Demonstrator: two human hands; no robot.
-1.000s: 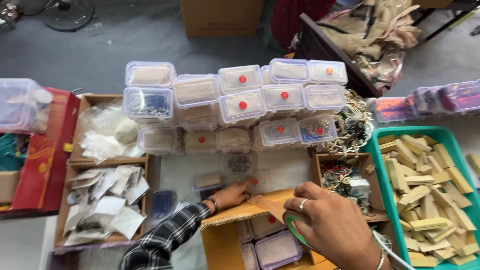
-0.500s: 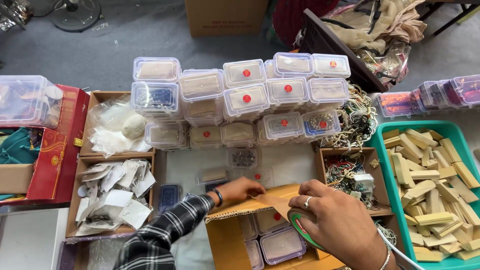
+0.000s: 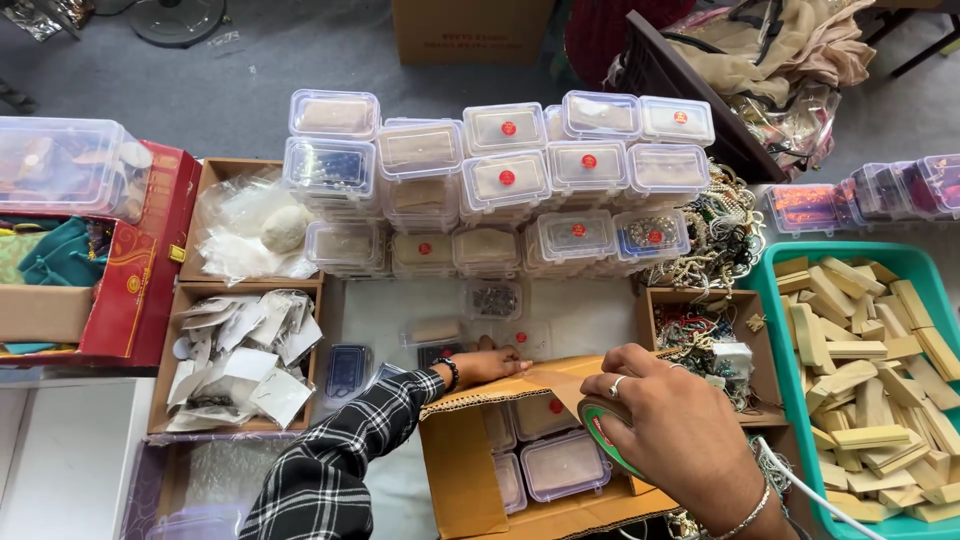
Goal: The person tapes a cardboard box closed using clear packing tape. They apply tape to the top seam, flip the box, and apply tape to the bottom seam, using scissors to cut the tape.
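My right hand (image 3: 672, 432) grips a roll of brown packing tape (image 3: 600, 437) with a green and red core, and a strip of tape runs from it onto the flap (image 3: 520, 382) of an open cardboard box (image 3: 450, 478). My left hand (image 3: 485, 364), in a black-and-white checked sleeve with a dark wrist band, presses flat on that flap's far edge. Inside the box lie clear lidded plastic containers (image 3: 562, 464) with red round stickers.
Stacks of clear lidded boxes (image 3: 500, 185) stand beyond the carton. A teal crate of wooden blocks (image 3: 868, 380) is at the right, cardboard trays of small packets (image 3: 240, 355) at the left, tangled bead jewellery (image 3: 715, 240) at the right rear.
The view has shifted slightly downward. My right hand has drawn the tape roll a little toward me, lengthening the strip, while my left hand stays on the flap.
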